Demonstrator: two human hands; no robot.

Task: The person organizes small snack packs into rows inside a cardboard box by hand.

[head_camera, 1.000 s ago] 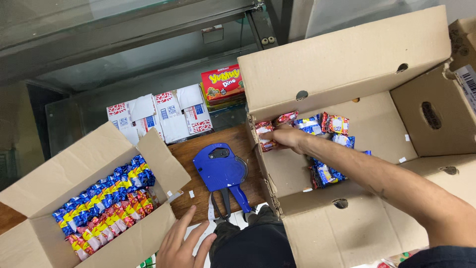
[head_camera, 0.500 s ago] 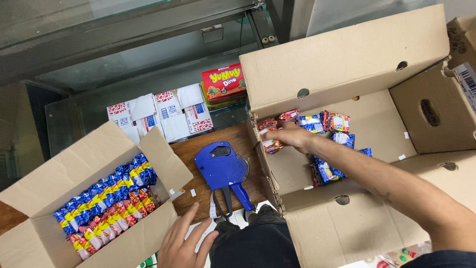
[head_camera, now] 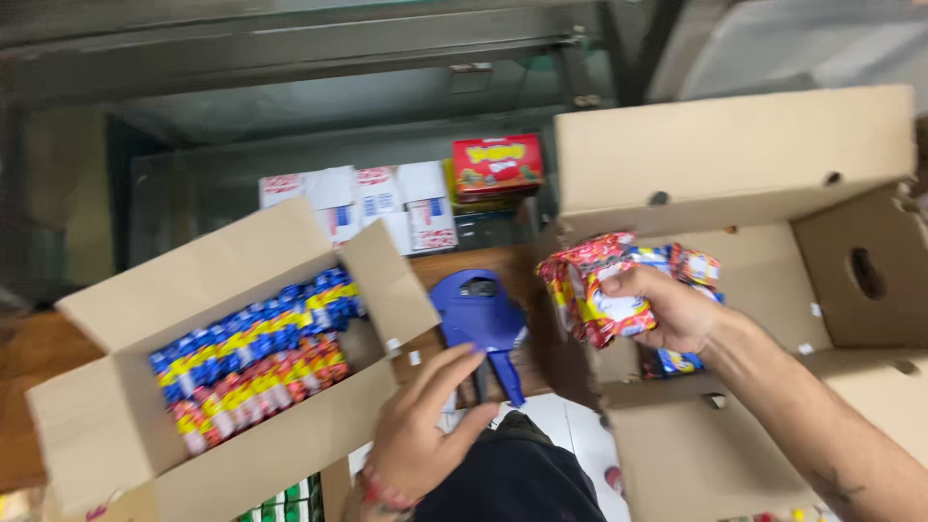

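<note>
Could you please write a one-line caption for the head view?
Right hand lifts snack packets from a cardboard box; left hand reaches toward a blue price gun.

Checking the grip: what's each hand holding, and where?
Right hand holds red snack packets by their right edge. Left hand holds nothing.

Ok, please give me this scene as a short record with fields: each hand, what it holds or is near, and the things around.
right hand: right hand grips a bunch of red snack packets, lifted above the open box on the right
left hand: left hand, open, holds nothing, fingers close to the blue price labeller
left side: open carton packed with rows of blue, yellow and red packets
behind: white cartons and a red box
sharpness: blurred, small details unclear
</note>
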